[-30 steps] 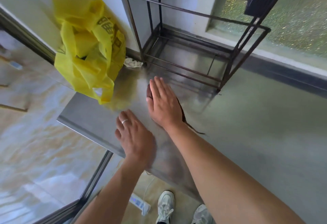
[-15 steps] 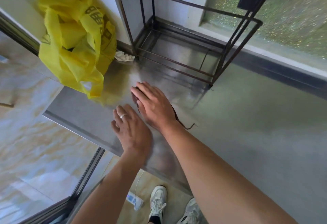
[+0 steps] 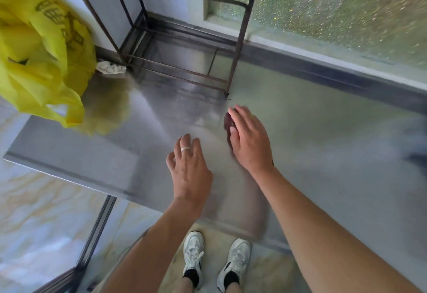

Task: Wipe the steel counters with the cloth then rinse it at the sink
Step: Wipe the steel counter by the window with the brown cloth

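Rightward now, right hand (image 3: 250,140) presses cloth (image 3: 227,121) on steel counter (image 3: 323,154).

The steel worktop (image 3: 312,144) carries a yellow bag (image 3: 44,47) at its left end, a crumpled white wad (image 3: 111,68) beside it, a metal rack (image 3: 184,61) at the back, and a dark cloth (image 3: 227,121) under the flat right hand (image 3: 250,140).

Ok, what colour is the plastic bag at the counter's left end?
Bright yellow, with dark printed markings. The bag shows clearly in the head view, the only one.
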A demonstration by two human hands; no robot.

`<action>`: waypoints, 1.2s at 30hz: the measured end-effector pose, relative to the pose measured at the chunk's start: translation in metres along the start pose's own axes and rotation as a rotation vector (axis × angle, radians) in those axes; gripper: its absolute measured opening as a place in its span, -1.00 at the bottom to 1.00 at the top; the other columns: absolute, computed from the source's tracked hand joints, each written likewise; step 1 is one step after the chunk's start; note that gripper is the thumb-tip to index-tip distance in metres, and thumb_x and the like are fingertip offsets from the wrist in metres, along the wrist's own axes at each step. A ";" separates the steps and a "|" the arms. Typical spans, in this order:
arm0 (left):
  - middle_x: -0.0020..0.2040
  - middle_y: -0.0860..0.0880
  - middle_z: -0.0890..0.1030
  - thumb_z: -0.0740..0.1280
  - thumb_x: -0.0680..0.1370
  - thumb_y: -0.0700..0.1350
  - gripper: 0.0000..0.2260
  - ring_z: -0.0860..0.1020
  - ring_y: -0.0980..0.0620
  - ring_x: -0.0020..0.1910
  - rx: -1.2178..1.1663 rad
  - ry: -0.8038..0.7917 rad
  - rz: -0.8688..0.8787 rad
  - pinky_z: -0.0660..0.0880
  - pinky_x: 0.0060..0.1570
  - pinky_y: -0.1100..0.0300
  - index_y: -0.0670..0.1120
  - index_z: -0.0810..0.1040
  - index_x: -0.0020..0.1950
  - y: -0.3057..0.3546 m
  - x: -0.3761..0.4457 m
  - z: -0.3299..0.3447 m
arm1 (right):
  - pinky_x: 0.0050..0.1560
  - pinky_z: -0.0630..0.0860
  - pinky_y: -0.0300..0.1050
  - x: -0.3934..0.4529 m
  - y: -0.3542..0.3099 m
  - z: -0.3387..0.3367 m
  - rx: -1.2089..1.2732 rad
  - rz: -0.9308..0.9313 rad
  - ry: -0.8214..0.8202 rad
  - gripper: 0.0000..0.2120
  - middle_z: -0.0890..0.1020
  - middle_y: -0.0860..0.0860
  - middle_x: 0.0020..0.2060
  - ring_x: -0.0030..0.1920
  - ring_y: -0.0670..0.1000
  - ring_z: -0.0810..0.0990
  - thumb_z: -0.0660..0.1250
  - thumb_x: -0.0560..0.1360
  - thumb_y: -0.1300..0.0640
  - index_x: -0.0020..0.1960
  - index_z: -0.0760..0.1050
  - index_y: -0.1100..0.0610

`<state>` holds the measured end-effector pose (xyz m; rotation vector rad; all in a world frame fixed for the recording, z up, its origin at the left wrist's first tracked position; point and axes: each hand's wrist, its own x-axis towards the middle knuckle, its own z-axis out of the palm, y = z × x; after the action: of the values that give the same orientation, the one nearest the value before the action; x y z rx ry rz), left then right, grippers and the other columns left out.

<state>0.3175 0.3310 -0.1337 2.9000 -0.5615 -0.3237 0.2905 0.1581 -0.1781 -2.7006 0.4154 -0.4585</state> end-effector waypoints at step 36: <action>0.41 0.04 0.30 0.21 0.36 -0.29 -0.43 0.27 0.01 0.42 -0.017 -0.086 0.159 0.24 0.28 0.01 0.03 0.33 0.36 0.028 -0.007 -0.009 | 0.38 0.41 0.25 -0.114 0.049 -0.061 -0.209 0.669 0.245 -0.55 0.43 0.26 0.46 0.43 0.33 0.42 0.17 0.64 0.17 0.49 0.35 0.31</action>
<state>0.3039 0.3092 -0.1181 2.8139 -0.7932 -0.4291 0.1540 0.1350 -0.1736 -2.4805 1.4385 -0.5616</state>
